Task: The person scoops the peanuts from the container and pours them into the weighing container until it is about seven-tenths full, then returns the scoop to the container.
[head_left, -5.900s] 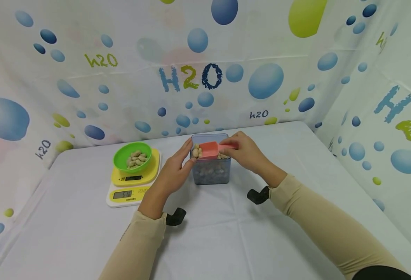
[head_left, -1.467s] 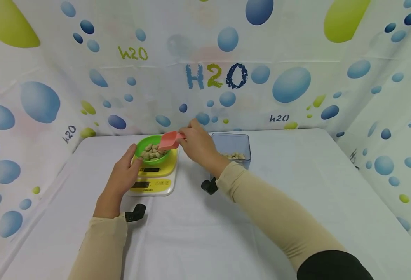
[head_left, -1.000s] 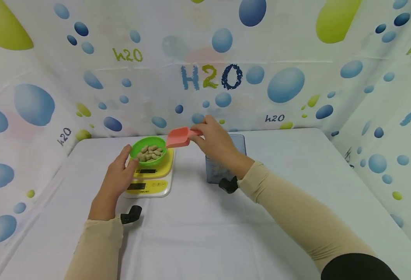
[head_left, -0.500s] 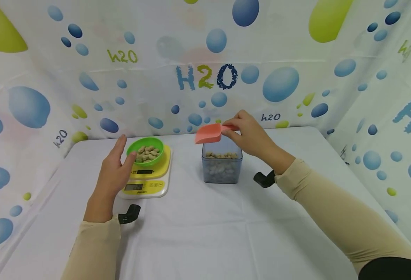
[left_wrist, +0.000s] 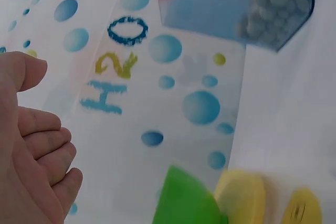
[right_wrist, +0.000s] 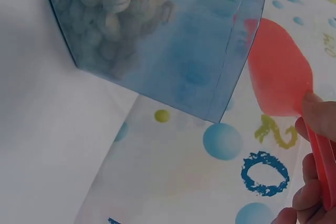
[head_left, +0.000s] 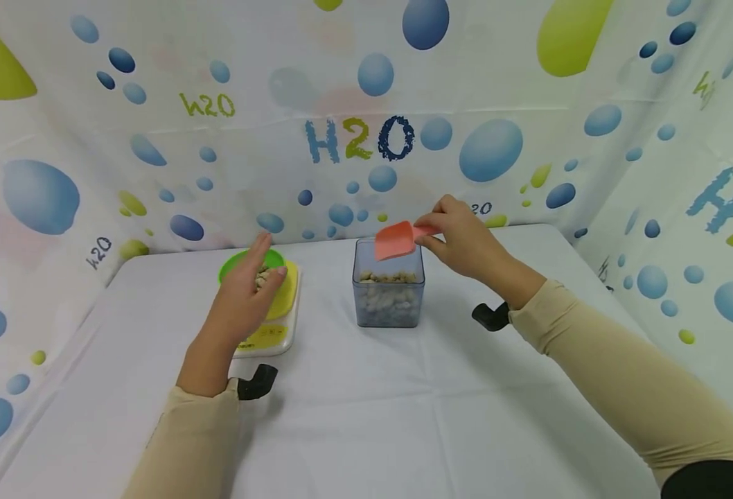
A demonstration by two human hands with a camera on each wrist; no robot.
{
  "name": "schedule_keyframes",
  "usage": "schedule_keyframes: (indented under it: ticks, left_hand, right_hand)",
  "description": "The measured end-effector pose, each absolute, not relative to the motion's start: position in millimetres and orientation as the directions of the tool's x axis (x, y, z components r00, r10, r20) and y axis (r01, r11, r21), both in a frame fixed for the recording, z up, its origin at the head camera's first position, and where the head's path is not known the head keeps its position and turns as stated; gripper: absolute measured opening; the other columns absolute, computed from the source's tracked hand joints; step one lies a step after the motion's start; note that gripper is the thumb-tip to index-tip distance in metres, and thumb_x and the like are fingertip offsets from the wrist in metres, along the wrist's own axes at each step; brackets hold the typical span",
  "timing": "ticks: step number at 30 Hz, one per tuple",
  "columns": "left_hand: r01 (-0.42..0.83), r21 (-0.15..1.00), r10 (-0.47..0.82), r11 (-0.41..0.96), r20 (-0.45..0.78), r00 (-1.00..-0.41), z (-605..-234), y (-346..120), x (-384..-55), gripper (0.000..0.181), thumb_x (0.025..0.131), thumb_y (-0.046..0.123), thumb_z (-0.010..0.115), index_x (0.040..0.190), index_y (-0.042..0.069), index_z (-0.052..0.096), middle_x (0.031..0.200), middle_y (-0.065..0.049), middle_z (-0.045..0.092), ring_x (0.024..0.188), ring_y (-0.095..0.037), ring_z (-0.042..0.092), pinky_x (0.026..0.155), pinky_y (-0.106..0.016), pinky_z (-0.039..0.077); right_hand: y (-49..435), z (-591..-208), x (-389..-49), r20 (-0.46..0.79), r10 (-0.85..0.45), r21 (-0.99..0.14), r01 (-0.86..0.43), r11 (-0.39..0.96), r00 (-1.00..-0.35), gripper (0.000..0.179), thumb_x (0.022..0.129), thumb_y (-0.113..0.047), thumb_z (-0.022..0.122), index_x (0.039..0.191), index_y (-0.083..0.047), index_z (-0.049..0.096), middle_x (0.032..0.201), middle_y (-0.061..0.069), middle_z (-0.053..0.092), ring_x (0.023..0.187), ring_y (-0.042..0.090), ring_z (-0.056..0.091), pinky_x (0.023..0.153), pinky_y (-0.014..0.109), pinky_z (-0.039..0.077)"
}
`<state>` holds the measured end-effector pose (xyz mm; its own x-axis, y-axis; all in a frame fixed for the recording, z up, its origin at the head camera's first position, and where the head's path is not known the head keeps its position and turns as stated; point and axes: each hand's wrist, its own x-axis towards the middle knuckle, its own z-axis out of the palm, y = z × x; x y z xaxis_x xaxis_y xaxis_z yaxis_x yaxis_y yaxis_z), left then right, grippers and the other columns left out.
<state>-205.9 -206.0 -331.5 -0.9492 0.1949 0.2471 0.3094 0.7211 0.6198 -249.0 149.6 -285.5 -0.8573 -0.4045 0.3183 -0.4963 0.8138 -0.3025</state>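
Note:
My right hand (head_left: 466, 239) pinches the handle of a pink-red scoop (head_left: 394, 240) over the back part of a clear bluish square container (head_left: 388, 315). No nuts show in the scoop. Pale, peanut-like nuts (right_wrist: 107, 3) fill roughly the lower half of the container. My left hand (head_left: 238, 298), fingers extended and thumb apart, holds nothing; in the head view it covers part of a green bowl (head_left: 232, 262) with some of the same nuts. That bowl rests on a yellow and white kitchen scale (head_left: 287, 291), whose display is hidden behind the hand.
A white cloth covers the table (head_left: 366, 416). Behind it hangs a white curtain (head_left: 242, 173) printed with blue and green drops, and it also runs along both sides. Black camera mounts (head_left: 257, 382) stick out from both wrists.
The scoop was over the bowl, then moved right with my right hand to above the container. My left hand has let go of the bowl's rim and shifted right, covering the scale's display.

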Motion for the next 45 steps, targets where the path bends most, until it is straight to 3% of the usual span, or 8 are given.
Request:
schedule_keyframes:
  ticks: [8,17,26,33,40,45]
  left_hand:
    - [0.392,0.667,0.312,0.634,0.243,-0.919,-335,-163,-210,0.065,0.104,0.044,0.043,0.159,0.02,0.019,0.165,0.001,0.016,0.152,-0.02,0.016,0.122,-0.049,0.022]
    - [0.37,0.68,0.349,0.633,0.177,-0.92,-344,-134,-214,0.064,0.103,0.047,0.043,0.159,0.026,0.019,0.165,0.008,0.015,0.152,-0.017,0.017,0.121,-0.047,0.025]
    - [0.381,0.683,0.403,0.623,0.137,-0.905,-359,-122,-218,0.061,0.105,0.039,0.043,0.158,0.018,0.022,0.165,0.008,0.015,0.151,-0.017,0.018,0.121,-0.046,0.024]
    - [0.433,0.664,0.427,0.61,0.184,-0.885,-362,-117,-221,0.06,0.105,0.039,0.042,0.157,0.015,0.024,0.165,0.004,0.018,0.151,-0.016,0.02,0.121,-0.044,0.026]
    - [0.428,0.655,0.419,0.622,0.184,-0.889,-365,-116,-222,0.06,0.105,0.041,0.043,0.156,0.013,0.028,0.164,0.003,0.022,0.15,-0.017,0.024,0.119,-0.044,0.028]
    - [0.409,0.653,0.406,0.638,0.166,-0.899,-364,-117,-222,0.062,0.104,0.043,0.044,0.157,0.014,0.028,0.164,0.005,0.02,0.15,-0.018,0.025,0.119,-0.045,0.029]
  right_hand:
    - [144,-287,-249,0.356,-0.546,-0.124,-0.617,0.777,-0.758,0.025,0.088,-0.015,0.075,0.111,-0.007,0.074,0.094,0.008,0.053,0.085,0.023,0.049,0.07,0.031,0.047]
    - [138,-288,-252,0.371,-0.665,0.086,-0.689,0.719,-0.648,0.015,0.085,-0.008,0.076,0.101,-0.01,0.076,0.09,0.008,0.056,0.079,0.024,0.053,0.067,0.031,0.05]
    - [123,-293,-254,0.206,-0.712,0.252,-0.666,0.702,-0.672,0.022,0.082,-0.007,0.078,0.103,-0.017,0.078,0.093,0.006,0.065,0.082,0.025,0.058,0.069,0.033,0.054]
    - [114,-297,-254,0.125,-0.704,0.192,-0.679,0.709,-0.699,0.022,0.082,-0.004,0.078,0.102,-0.014,0.079,0.091,0.004,0.07,0.082,0.023,0.062,0.073,0.031,0.057]
    - [111,-289,-255,0.012,-0.62,-0.012,-0.62,0.785,-0.785,0.024,0.082,-0.004,0.078,0.105,-0.01,0.078,0.097,0.004,0.072,0.09,0.02,0.067,0.082,0.032,0.058]
    - [111,-284,-255,-0.005,-0.607,-0.144,-0.6,0.787,-0.795,0.027,0.081,-0.008,0.08,0.108,-0.009,0.077,0.099,0.006,0.072,0.093,0.021,0.066,0.087,0.035,0.058]
